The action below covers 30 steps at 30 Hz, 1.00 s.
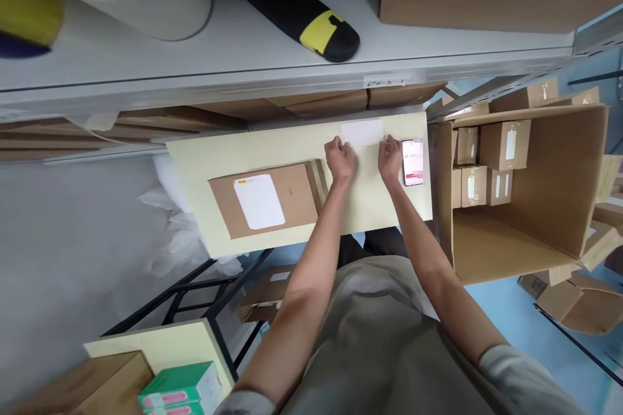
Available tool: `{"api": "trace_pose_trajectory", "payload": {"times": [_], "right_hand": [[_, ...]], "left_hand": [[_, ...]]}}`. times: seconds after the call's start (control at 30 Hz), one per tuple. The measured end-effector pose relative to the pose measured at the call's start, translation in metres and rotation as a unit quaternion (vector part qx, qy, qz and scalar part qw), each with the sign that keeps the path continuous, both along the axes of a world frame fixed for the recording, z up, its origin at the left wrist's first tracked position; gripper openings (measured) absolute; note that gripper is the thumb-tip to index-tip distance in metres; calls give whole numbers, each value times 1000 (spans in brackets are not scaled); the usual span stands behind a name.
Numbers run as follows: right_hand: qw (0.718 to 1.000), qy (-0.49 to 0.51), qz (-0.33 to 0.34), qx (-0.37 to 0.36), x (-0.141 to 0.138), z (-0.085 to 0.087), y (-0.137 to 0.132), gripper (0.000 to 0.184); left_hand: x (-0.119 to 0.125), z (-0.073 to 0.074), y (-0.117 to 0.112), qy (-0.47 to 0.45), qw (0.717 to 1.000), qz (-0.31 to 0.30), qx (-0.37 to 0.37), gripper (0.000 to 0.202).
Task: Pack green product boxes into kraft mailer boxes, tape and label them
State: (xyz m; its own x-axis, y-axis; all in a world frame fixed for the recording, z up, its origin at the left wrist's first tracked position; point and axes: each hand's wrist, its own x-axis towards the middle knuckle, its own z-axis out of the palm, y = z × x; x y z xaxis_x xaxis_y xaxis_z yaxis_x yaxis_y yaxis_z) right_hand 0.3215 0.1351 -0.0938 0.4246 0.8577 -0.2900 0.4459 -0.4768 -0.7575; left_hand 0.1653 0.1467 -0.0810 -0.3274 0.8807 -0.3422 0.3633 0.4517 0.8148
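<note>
White label (363, 133), thin and flat, and both hands are working it over the far part of the smooth, pale board (263, 150)! The left hand (339, 161) is pinching near its left corner, fingers bunching together; the right hand (390, 159) is mirroring that at the other corner, fingertips closing on the paper. Whether the label is touching the board, I can't tell from here.

Just beside the right hand a phone (413, 162) is glowing. Over to the left, a flat cardboard box (296, 198) is lying on the board, wearing a white sticker (259, 201) with rounded corners.

Further right, a big open carton (564, 188) is holding small boxes (503, 144), brown, taped and labelled, stacking up towards one corner. Up on the grey shelf (243, 45), a hollow white roll (175, 3) is standing next to a black-and-yellow handle (287, 3), while below, crumpled clear plastic (180, 243) is bunching beside the board.
</note>
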Motion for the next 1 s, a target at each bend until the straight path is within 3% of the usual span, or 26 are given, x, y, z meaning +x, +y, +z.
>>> {"api": "trace_pose_trajectory", "payload": {"times": [0.1,0.23,0.4,0.47,0.6,0.77,1.0], "right_hand": [[1000,-3,6,14,-8,-2,2,50],[1000,-3,4,16,-11,-1,0,47],[1000,-7,0,1,-11,5,1,43],[1000,-19,3,15,-12,13,2,43],[997,2,37,68,-21,37,9,46],[996,57,36,59,-20,67,29,58],[998,44,52,9,19,88,39,54]], "left_hand": [[4,-12,7,23,999,45,-11,12],[6,-6,1,23,998,64,3,20],[8,1,5,38,993,107,32,3],[8,7,9,40,992,108,48,7],[13,26,10,21,994,43,97,12],[31,52,-2,15,984,-85,155,18],[54,65,-2,-13,983,-86,162,17]]}}
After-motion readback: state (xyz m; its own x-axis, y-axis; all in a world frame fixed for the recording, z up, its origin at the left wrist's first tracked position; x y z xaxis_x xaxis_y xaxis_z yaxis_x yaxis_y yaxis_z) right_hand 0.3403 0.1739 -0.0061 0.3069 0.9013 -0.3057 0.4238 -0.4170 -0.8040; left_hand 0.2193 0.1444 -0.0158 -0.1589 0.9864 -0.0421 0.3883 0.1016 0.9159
